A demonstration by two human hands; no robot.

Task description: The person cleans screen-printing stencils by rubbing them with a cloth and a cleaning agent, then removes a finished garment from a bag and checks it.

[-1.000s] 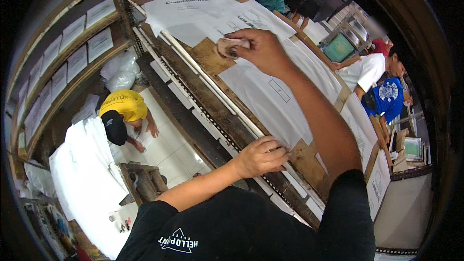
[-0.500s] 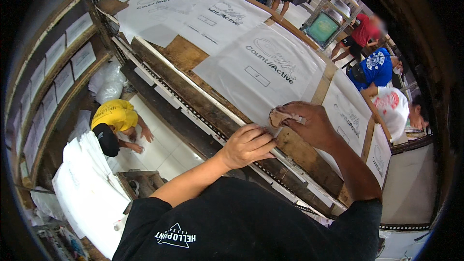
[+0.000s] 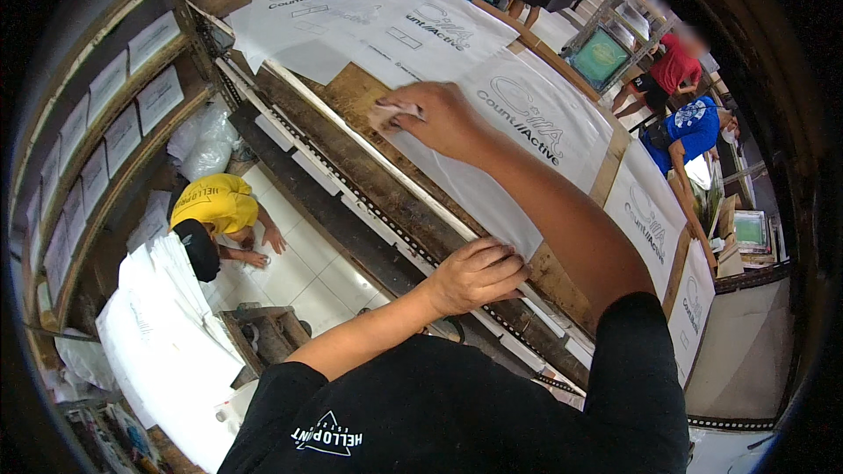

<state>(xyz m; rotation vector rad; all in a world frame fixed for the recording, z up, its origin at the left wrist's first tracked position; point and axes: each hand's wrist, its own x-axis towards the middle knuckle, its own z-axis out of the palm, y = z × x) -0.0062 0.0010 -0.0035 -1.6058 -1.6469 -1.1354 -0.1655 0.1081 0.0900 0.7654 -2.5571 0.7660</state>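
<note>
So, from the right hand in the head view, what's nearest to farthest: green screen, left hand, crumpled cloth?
1. Crumpled cloth, in the right hand.
2. Left hand, by the edge of the table.
3. Green screen, past the table, upper right.

- The head camera is sitting on the wearer's head, looking steeply down over a black shirt (image 3: 448,412) at the worktop (image 3: 356,92).
- It is facing across the worktop, which is slanting through the view.
- It is hovering near the worktop's close edge.
- Its wide fisheye lens is also catching tiled floor (image 3: 325,281) left of the worktop and a blue-shirted co-worker (image 3: 689,130) beyond it.
</note>
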